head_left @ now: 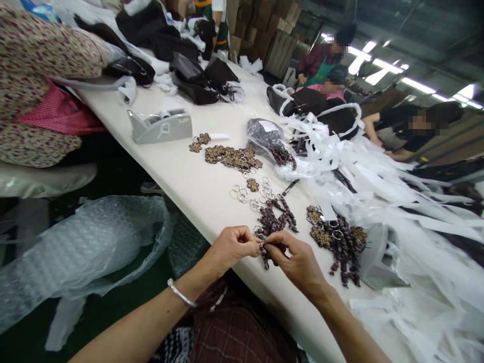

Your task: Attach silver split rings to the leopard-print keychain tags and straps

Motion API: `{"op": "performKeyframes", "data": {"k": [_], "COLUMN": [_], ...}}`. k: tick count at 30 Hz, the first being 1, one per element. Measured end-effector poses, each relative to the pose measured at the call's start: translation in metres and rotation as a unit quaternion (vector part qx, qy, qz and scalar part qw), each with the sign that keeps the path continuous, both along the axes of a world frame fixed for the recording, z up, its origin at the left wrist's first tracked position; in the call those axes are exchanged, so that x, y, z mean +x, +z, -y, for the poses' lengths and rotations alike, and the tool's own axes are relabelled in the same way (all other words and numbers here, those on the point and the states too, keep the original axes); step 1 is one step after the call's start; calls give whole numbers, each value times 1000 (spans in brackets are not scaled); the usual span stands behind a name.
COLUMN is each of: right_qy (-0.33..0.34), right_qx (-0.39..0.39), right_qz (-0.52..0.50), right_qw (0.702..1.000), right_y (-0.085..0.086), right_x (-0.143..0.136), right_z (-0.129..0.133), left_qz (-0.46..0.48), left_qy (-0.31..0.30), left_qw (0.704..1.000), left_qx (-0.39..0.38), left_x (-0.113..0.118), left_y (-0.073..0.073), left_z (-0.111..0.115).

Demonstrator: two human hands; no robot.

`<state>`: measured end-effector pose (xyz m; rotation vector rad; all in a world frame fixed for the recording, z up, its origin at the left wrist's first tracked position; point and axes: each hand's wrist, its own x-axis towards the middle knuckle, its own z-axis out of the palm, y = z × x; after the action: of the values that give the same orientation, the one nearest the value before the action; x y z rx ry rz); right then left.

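At the table's near edge, my left hand (234, 248) and my right hand (297, 258) meet, both closed in a pinch. Between their fingertips is a small metal ring (261, 244); a dark brown braided strap (266, 262) hangs just below it. Fingers partly hide how the two join. Just beyond lies a heap of similar braided straps (275, 217). Loose silver rings (266, 189) are scattered past that heap, near a pile of leopard-print flower charms (230, 157). To the right of my right hand, charms and straps lie grouped together (342, 244).
Tape dispensers stand on the left (162, 126) and right (381, 257). A plastic bag of dark pieces (264, 133), white strips (378, 171) and black bags (200, 75) cover the far table. Bubble wrap (86, 247) hangs at lower left. Other people are around the table.
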<state>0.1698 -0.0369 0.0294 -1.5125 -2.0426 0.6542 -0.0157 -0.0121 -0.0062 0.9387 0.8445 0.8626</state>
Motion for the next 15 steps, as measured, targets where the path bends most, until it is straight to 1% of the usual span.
{"op": "performKeyframes", "data": {"k": [3, 5, 7, 8, 9, 11, 13, 15], "right_qy": [-26, -50, -72, -72, -59, -1, 75, 138], "right_qx": [-51, -59, -65, -75, -90, -109, -94, -65], "right_qz": [-27, -36, -23, -10, 7, 45, 97, 162], "right_qw": [998, 996, 995, 995, 994, 993, 988, 975], "right_y": [0, 1, 2, 2, 1, -3, -10, -18], "right_x": [4, 10, 16, 19, 22, 24, 24, 24], "right_z": [-4, -7, -9, -9, -8, -4, 0, 4], "left_qz": [-9, -26, -55, -73, -90, -114, -123, -127], "left_qy": [-1, 1, 5, 8, 11, 18, 22, 23], "left_qw": [1000, 999, 997, 996, 994, 991, 990, 989], "left_qx": [13, 25, 45, 56, 65, 74, 70, 69], "left_x": [-3, -7, -12, -14, -17, -20, -21, -21], "left_y": [-1, -3, -3, -4, -4, -4, -5, -6], "left_z": [-1, -3, -5, -6, -7, -8, -8, -7]}}
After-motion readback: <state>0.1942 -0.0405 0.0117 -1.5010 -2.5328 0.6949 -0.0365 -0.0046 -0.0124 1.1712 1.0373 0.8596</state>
